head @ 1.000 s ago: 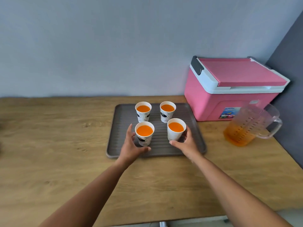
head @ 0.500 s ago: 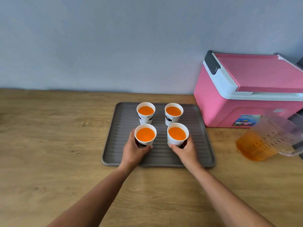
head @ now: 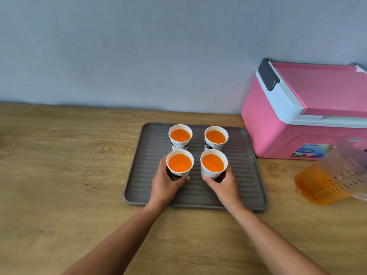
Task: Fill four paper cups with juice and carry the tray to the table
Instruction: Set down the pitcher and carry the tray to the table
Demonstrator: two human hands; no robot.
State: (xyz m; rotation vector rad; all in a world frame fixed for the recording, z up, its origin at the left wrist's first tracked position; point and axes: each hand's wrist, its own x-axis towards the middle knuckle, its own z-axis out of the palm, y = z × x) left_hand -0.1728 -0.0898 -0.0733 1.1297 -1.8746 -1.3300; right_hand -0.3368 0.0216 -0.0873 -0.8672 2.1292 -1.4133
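Left hand [head: 165, 186] wraps the near-left cup [head: 179, 165], right hand [head: 224, 184] the near-right cup [head: 213, 164], fingers curled on each; both stand on the grey tray [head: 139, 175]; beyond the fingertips, two more full cups [head: 180, 136]

No legible txt; cooler [head: 309, 124] sticker [head: 309, 150] too blurry.
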